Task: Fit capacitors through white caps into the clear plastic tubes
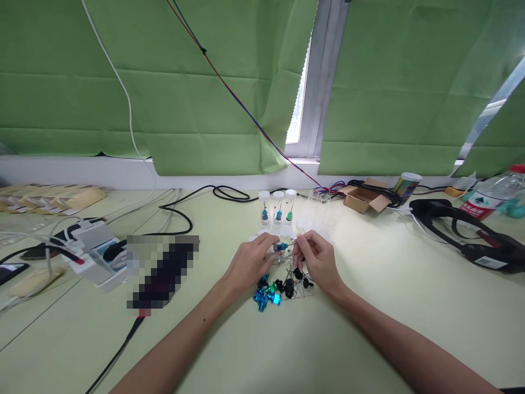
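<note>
My left hand is closed around a small blue metallic fitting, which lies sideways with a pale clear part behind it. My right hand pinches a thin metal rod close to the fitting's end; whether the two touch I cannot tell. Below the hands lies a pile of blue fittings, a green fitting, black knobs and thin metal pins. Beyond the hands stand three clear white-capped vials, holding blue or green fittings with bent wires.
Clear uncapped tubes stand right of the vials. Behind are an open cardboard box, a can and black cable. A black headset and bottle are right; a white power strip and a pixelated dark object are left.
</note>
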A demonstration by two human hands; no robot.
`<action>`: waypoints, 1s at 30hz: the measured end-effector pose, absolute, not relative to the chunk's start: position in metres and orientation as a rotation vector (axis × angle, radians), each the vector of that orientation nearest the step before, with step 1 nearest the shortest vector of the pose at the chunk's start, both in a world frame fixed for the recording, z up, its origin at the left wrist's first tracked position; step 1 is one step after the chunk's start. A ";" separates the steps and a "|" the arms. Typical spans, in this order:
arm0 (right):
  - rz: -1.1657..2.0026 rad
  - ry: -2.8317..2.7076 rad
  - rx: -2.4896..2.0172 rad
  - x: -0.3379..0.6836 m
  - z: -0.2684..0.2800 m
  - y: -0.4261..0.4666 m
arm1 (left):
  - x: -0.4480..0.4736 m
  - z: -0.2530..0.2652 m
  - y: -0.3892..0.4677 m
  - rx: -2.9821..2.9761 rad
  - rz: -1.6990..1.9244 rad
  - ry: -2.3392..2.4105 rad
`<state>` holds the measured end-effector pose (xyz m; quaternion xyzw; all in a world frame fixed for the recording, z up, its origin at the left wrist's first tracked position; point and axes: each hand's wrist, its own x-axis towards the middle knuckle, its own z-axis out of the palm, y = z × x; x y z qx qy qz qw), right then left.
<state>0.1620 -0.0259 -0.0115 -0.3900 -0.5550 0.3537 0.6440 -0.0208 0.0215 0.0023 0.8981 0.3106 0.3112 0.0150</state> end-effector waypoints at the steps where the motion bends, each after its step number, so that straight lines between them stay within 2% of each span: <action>1: 0.800 -1.260 -0.890 0.162 -0.012 -0.026 | -0.021 0.002 0.022 2.786 0.955 0.982; 13: 0.706 -1.244 -0.960 0.162 -0.012 -0.027 | -0.026 0.007 0.027 2.683 0.884 1.277; 23: 0.523 -1.254 -0.883 0.160 -0.012 -0.034 | -0.025 0.002 0.028 2.684 0.788 1.295; 30: 0.535 -1.343 -0.804 0.157 -0.016 -0.037 | -0.024 0.003 0.026 2.684 0.811 1.291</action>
